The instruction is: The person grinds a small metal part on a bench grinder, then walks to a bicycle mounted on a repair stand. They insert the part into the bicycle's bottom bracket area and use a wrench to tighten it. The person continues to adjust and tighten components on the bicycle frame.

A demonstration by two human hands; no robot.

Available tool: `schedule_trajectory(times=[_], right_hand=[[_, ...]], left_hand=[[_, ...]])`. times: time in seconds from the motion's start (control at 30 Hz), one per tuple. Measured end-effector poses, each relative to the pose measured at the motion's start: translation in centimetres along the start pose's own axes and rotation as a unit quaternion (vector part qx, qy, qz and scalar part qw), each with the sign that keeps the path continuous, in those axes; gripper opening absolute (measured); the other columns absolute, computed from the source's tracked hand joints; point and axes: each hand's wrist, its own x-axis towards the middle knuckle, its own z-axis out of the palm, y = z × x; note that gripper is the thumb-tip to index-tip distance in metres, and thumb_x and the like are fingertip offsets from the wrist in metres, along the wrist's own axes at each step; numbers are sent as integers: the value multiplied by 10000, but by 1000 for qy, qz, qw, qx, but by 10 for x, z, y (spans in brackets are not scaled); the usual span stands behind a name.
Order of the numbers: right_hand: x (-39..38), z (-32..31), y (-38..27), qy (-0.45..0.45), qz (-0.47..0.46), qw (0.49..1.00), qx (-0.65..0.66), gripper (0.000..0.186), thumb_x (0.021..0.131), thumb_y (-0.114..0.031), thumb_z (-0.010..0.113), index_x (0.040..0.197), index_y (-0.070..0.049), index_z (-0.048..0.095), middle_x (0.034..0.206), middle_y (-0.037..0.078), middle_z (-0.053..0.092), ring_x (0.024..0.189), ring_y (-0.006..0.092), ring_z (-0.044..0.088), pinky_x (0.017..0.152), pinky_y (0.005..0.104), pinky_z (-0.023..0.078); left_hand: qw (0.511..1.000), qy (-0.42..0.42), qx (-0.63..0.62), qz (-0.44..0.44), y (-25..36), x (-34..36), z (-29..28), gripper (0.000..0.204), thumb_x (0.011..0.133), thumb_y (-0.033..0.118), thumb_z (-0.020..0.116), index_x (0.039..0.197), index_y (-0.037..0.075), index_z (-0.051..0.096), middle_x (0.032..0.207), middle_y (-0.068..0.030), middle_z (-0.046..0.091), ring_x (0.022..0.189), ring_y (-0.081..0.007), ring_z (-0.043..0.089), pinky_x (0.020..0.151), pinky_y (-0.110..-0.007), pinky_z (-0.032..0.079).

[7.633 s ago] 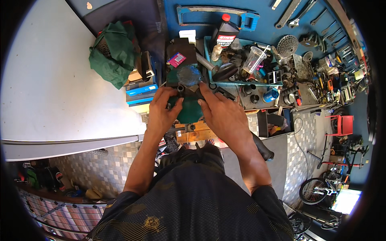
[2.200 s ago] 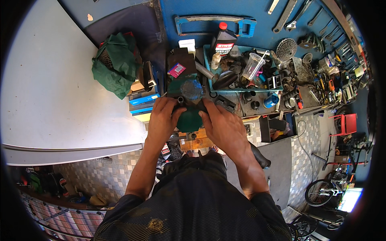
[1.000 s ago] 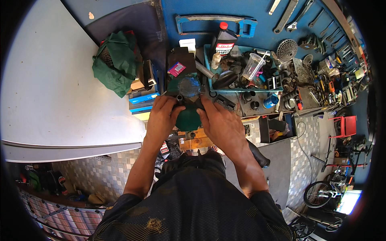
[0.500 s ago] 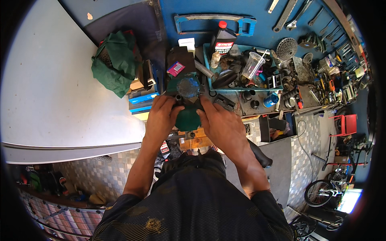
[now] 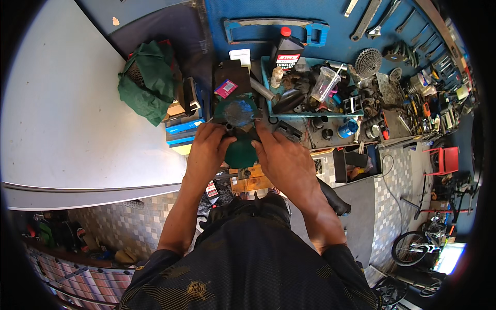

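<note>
In the head view, a green bench vise (image 5: pixel 240 152) with a scuffed, blue-stained round top (image 5: pixel 238 109) is in front of me. My left hand (image 5: pixel 206 150) has its fingers closed on a short dark metal tube (image 5: pixel 229 127) standing upright at the vise's left. My right hand (image 5: pixel 284 160) is curled at the vise's right side, index finger reaching toward the top, thumb tucked inward. What it grips is too dark and covered to make out.
A teal tray (image 5: pixel 325 113) of parts, bottles and a plastic cup sits at back right, beside cluttered tools. A green cloth (image 5: pixel 144 88) lies on stacked boxes (image 5: pixel 183 129) at left, next to a white panel (image 5: pixel 77 103). A black bin (image 5: pixel 356 165) stands at right.
Compared with the oldest frame, the whole workbench and both hands sit lower in the picture. The hands keep nearly the same grip, with only slight shifts in the last second.
</note>
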Motion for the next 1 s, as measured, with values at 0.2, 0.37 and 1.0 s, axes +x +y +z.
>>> schedule_trajectory(times=[0.2, 0.37, 1.0], right_hand=[[0, -1, 0, 14, 0, 1000, 0, 459, 1057, -289, 576, 1435, -31, 555, 943, 192, 727, 746, 413, 741, 643, 493, 602], [-4, -9, -2, 39, 33, 999, 17, 415, 1044, -287, 600, 1409, -90, 607, 975, 171, 732, 822, 419, 728, 726, 516, 591], [-4, 0, -2, 15, 12, 1000, -2, 468, 1059, -286, 573, 1445, -22, 553, 944, 195, 730, 763, 411, 743, 656, 486, 604]], left_hand=[[1000, -2, 1, 4, 1, 1, 0, 215, 842, 70, 801, 990, -45, 694, 1023, -178, 686, 997, -398, 634, 880, -473, 523], [1000, -3, 0, 5, 0, 0, 1, 211, 841, 68, 802, 983, -40, 690, 1006, -174, 680, 987, -395, 634, 874, -472, 523], [1000, -4, 0, -9, 0, -1, 2, 214, 838, 72, 804, 982, -40, 691, 1014, -175, 682, 995, -395, 636, 873, -475, 526]])
